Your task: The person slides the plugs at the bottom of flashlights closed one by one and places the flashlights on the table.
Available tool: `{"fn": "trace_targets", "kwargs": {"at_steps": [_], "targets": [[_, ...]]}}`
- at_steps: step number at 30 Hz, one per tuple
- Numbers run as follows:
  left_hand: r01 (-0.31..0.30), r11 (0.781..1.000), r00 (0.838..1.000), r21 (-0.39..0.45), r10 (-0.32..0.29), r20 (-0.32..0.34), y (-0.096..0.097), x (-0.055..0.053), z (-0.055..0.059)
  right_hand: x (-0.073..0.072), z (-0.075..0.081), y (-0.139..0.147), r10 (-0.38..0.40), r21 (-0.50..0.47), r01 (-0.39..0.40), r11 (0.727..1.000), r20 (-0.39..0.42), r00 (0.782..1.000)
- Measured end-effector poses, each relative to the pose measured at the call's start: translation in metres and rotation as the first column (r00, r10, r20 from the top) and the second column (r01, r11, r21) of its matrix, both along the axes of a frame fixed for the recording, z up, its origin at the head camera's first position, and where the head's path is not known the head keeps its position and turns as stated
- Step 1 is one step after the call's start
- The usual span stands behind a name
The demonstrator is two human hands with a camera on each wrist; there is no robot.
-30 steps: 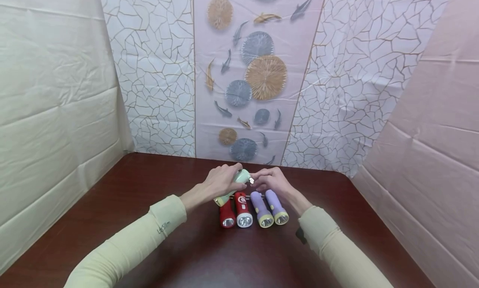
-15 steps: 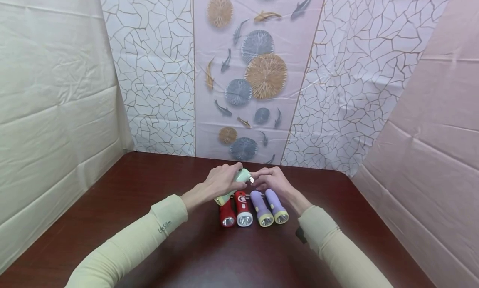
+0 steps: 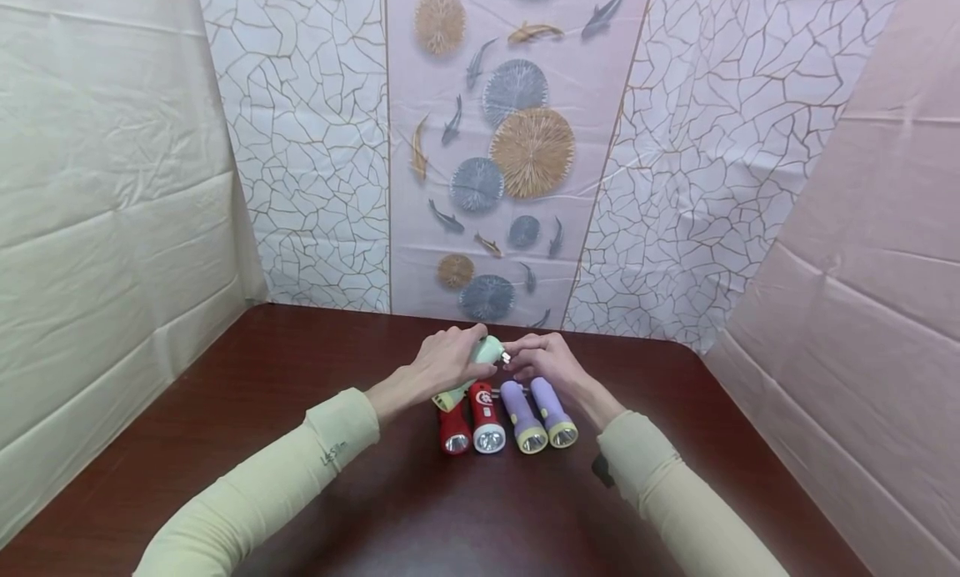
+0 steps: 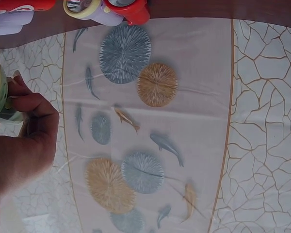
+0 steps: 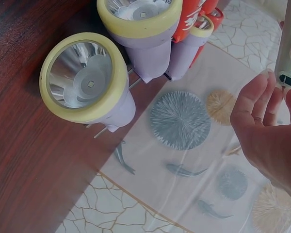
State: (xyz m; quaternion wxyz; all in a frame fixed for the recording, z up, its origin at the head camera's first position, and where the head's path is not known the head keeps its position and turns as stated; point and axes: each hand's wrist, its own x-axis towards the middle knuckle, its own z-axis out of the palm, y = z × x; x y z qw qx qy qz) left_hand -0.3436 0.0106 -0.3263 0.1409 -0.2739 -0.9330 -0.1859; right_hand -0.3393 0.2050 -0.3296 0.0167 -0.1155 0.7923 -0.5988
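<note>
- We see the left hand (image 3: 447,360) wrapped around the green flashlight (image 3: 487,351), its thumb along the near side of the body.
- We find the right hand (image 3: 551,362) at the green flashlight's tail end, fingertips and thumb pinching close by the metal prongs (image 3: 506,358); the green flashlight thus sits raised and slanted between both hands.
- Under the green flashlight's lens end we see the dark red flashlight (image 3: 454,434), partly covered.
- Next, to the green flashlight's near right, we have the red-and-white flashlight (image 3: 487,418).
- Farther right of the green flashlight, we count two purple flashlights (image 3: 522,414).
- Below the green flashlight we see the table (image 3: 420,519); beyond it, the patterned cloth (image 3: 315,160).
</note>
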Motion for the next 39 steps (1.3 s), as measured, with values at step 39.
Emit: {"fn": "trace_targets", "kwargs": {"at_steps": [39], "targets": [[-0.098,0.995,0.992,-0.014,0.099,0.074,0.020,-0.031,0.009,0.001,0.003,0.006,0.000,0.142,0.008,0.990,-0.053,0.999]]}}
